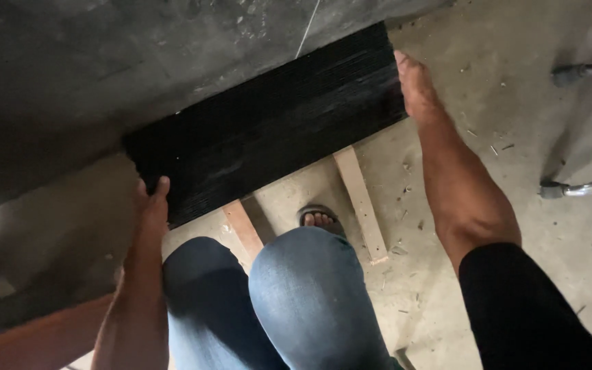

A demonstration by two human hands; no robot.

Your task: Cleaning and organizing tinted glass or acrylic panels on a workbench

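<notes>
Seen from above, a crouching person's left hand (151,205) and right hand (414,83) press flat against opposite ends of a black stack of thin sheets (268,123), squaring it atop two wooden battens (361,202) that keep it off the concrete floor (508,116).

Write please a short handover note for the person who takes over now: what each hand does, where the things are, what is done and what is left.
Left hand: open, pressed on the lower-left end of the black stack of sheets.
Right hand: open, flat against the stack's upper-right end.
Stack: lies by the grey wall, resting across two wooden battens on the concrete floor; one sandalled foot is between the battens.
Done: stack is on the battens, held at both ends.
Left: cannot tell from this view; the edges look roughly even.
</notes>
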